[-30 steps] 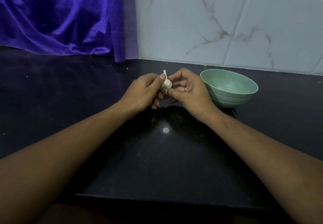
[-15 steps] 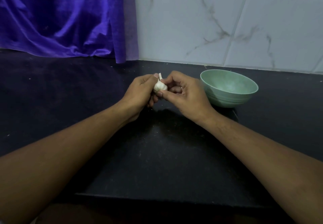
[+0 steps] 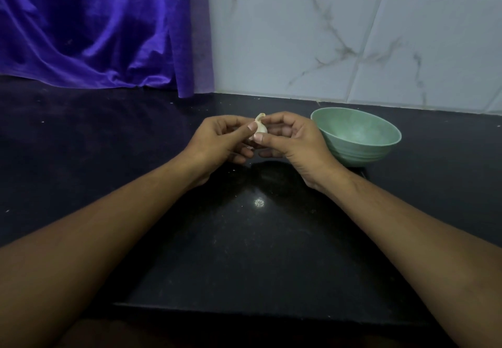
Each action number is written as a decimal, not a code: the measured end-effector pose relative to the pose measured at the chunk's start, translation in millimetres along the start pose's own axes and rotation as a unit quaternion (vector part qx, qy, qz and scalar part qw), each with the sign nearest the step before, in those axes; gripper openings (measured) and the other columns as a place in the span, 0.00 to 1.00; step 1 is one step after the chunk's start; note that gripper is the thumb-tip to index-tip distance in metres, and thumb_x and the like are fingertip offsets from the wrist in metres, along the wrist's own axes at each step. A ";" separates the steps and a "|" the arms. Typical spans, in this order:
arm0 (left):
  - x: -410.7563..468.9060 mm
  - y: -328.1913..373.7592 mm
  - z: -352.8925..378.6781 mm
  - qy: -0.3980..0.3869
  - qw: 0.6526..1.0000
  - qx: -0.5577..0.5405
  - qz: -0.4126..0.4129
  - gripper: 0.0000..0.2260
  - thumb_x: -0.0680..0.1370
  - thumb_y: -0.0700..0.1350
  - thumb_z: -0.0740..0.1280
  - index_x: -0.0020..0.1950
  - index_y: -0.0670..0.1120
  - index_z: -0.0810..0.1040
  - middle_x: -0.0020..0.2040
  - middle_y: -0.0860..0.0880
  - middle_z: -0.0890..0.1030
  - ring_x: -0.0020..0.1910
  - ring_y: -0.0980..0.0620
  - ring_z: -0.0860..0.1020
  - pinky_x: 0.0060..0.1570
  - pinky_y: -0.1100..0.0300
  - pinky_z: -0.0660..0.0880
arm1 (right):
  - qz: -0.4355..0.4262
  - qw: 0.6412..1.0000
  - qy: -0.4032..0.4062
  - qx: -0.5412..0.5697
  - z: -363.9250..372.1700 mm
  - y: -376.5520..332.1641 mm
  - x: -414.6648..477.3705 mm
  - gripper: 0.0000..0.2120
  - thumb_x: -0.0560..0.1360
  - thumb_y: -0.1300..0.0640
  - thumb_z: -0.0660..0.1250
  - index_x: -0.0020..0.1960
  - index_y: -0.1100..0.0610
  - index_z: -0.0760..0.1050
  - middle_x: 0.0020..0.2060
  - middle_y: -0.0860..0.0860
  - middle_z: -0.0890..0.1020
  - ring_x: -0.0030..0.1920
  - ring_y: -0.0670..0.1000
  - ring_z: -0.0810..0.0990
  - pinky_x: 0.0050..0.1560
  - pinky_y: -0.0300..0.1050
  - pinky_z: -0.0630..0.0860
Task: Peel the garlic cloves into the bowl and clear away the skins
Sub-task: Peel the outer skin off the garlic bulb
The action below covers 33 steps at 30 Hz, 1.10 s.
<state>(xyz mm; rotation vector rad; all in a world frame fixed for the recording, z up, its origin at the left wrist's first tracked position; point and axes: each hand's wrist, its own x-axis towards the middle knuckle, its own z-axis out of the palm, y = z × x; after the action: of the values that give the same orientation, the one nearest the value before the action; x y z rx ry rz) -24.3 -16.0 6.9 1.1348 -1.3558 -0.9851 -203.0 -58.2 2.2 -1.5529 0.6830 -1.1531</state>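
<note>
A small white garlic piece (image 3: 260, 126) with a curled stalk tip is held above the black counter, between both hands. My left hand (image 3: 222, 144) pinches it from the left with thumb and fingers. My right hand (image 3: 292, 140) pinches it from the right, thumb at its lower side. A pale green bowl (image 3: 380, 146) stands on the counter just right of my right hand; its inside looks empty. Most of the garlic is hidden by my fingers.
The black stone counter (image 3: 244, 239) runs to a front edge near me. A purple cloth (image 3: 95, 27) hangs at the back left. White marble-pattern tiles (image 3: 353, 35) form the back wall behind the bowl.
Both hands stay together over the same spot and have turned the garlic between the fingers; its stalk tip now points up and right. The bowl has not moved.
</note>
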 end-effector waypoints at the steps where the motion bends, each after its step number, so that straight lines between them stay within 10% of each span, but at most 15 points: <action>1: 0.0 0.1 -0.9 -0.008 1.000 0.001 -0.002 0.10 0.83 0.46 0.69 0.61 0.46 0.84 0.46 0.44 0.87 0.38 0.52 0.82 0.38 0.61 0.81 | 0.009 1.000 0.003 0.003 -0.2 -0.6 -0.2 0.15 0.73 0.68 0.76 0.59 0.65 0.80 0.47 0.60 0.88 0.48 0.57 0.88 0.47 0.50 0.84; 15: 0.0 -0.5 -2.7 -0.038 0.999 0.036 0.014 0.12 0.80 0.44 0.72 0.63 0.43 0.82 0.49 0.38 0.86 0.39 0.50 0.83 0.37 0.63 0.81 | 0.051 0.997 0.034 0.044 0.5 -2.6 -0.5 0.01 0.78 0.65 0.72 0.48 0.61 0.83 0.42 0.58 0.87 0.41 0.53 0.87 0.46 0.48 0.86; 24: 2.4 -2.8 -6.3 -0.022 0.996 0.082 0.027 0.23 0.70 0.53 0.76 0.60 0.44 0.82 0.46 0.37 0.86 0.39 0.47 0.85 0.36 0.61 0.81 | -0.023 0.987 0.067 -0.145 4.6 2.8 5.2 0.03 0.79 0.65 0.72 0.46 0.63 0.80 0.42 0.60 0.87 0.43 0.58 0.88 0.47 0.58 0.86; 33: 6.4 -5.3 -10.3 -0.058 0.997 0.059 0.001 0.13 0.80 0.45 0.71 0.64 0.43 0.82 0.52 0.36 0.86 0.43 0.48 0.84 0.39 0.61 0.81 | -0.017 0.962 0.047 -0.269 5.6 3.5 9.9 0.05 0.81 0.60 0.65 0.47 0.57 0.76 0.35 0.53 0.86 0.38 0.52 0.87 0.46 0.64 0.84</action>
<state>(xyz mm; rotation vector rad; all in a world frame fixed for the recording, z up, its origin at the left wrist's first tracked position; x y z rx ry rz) -13.4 -23.0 4.2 1.1788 -1.5248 -0.9940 -193.7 -65.6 2.1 -1.9735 1.1037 -1.1269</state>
